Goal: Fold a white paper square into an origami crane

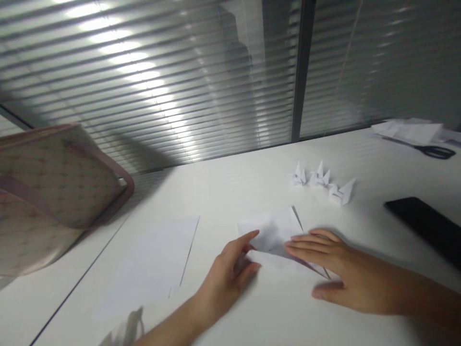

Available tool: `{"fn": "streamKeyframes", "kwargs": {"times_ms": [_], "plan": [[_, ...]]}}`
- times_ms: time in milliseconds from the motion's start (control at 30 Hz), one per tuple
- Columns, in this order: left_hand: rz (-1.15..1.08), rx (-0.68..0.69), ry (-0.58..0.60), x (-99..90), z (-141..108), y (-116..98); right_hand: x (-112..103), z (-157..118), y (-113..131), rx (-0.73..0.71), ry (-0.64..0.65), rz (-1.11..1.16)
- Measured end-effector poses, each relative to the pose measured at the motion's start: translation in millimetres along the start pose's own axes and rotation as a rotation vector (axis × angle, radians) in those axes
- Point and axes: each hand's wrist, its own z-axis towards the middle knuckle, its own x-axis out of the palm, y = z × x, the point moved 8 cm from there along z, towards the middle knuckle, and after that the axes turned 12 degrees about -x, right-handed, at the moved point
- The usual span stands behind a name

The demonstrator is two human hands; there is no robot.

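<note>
A white sheet of paper [275, 230] lies in front of me with its near edge lifted and curling over. My left hand [230, 269] has that raised edge between thumb and fingers at the sheet's left side. Across the right part of the sheet rests my right hand [331, 259], fingers stretched out flat and thumb apart. Its fingertips touch the paper, and the palm covers some of the right corner. Beyond the sheet stand three small folded paper cranes [320, 177] in a slanting row.
Left of my hands is a stack of white paper [154, 259]. A patterned bag with pink handles [54, 192] stands at the far left. On the right lie a black phone [425, 223], scissors [437, 152] and loose papers [406, 129]. Blinds [162, 86] hang behind the table.
</note>
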Motion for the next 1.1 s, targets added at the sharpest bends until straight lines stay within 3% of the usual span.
{"fn": "streamKeyframes", "kwargs": {"times_ms": [200, 400, 500, 667, 733, 767, 833, 967, 1100], "plan": [[0.017, 0.041, -0.015, -23.5, 0.9, -8.3, -6.2, 6.8, -2.4, -0.072, -0.002, 0.006], [0.069, 0.296, 0.196, -30.8, -2.1, -29.6, -9.0, 12.8, 4.3, -0.219, -0.036, -0.064], [0.187, 0.323, 0.177, -33.6, 9.9, -19.4, -7.6, 13.3, 18.1, -0.290, -0.070, -0.125], [0.308, 0.307, 0.030, -37.3, 15.9, -10.9, 6.8, 16.0, 33.5, -0.216, -0.099, -0.279], [0.350, 0.361, -0.005, -31.9, 3.8, -26.2, 10.3, 16.4, 38.8, -0.174, -0.144, -0.348], [0.392, 0.477, -0.008, -24.6, -8.0, -41.2, 11.4, 16.2, 41.4, -0.162, -0.159, -0.365], [0.430, 0.607, 0.136, -0.2, -28.8, -61.6, 12.9, 14.4, 43.4, -0.132, -0.147, -0.330], [0.477, 0.478, 0.120, 20.1, -33.0, -66.6, 11.1, 3.8, 37.6, -0.089, -0.029, -0.198], [0.432, 0.490, 0.078, 23.0, -29.0, -62.3, 1.3, -4.8, 36.3, -0.154, -0.032, -0.258]]}}
